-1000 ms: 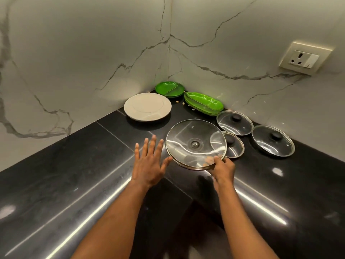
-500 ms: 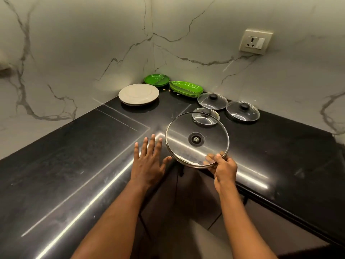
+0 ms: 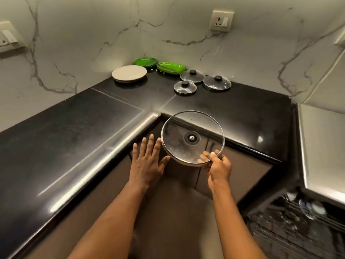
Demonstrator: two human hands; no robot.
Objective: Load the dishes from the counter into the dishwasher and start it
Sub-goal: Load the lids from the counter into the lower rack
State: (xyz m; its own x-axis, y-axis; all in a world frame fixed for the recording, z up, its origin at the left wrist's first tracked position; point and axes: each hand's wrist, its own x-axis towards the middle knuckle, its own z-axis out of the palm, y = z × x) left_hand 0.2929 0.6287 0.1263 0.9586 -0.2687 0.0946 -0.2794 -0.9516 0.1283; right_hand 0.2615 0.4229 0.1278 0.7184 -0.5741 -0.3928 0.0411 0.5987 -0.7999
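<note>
Big glass lid (image 3: 192,139) in the air at frame centre, with the dishwasher rack (image 3: 291,227) down at lower right.

The right hand (image 3: 218,165) pinches the lid's near rim, thumb on top and fingers showing through the glass. The lid faces the camera, tilted, off the black surface (image 3: 74,128) and in front of the cabinet doors. The left hand (image 3: 147,161) holds nothing. Its fingers are straight and spread just beside the lid's left rim, and I cannot tell if the thumb touches it. The blurred dark rack lies on the right hand's side, so that hand is the nearer for a carry down and right. Three small lids (image 3: 192,75) and plates (image 3: 129,72) sit at upper centre, not yet loaded.
</note>
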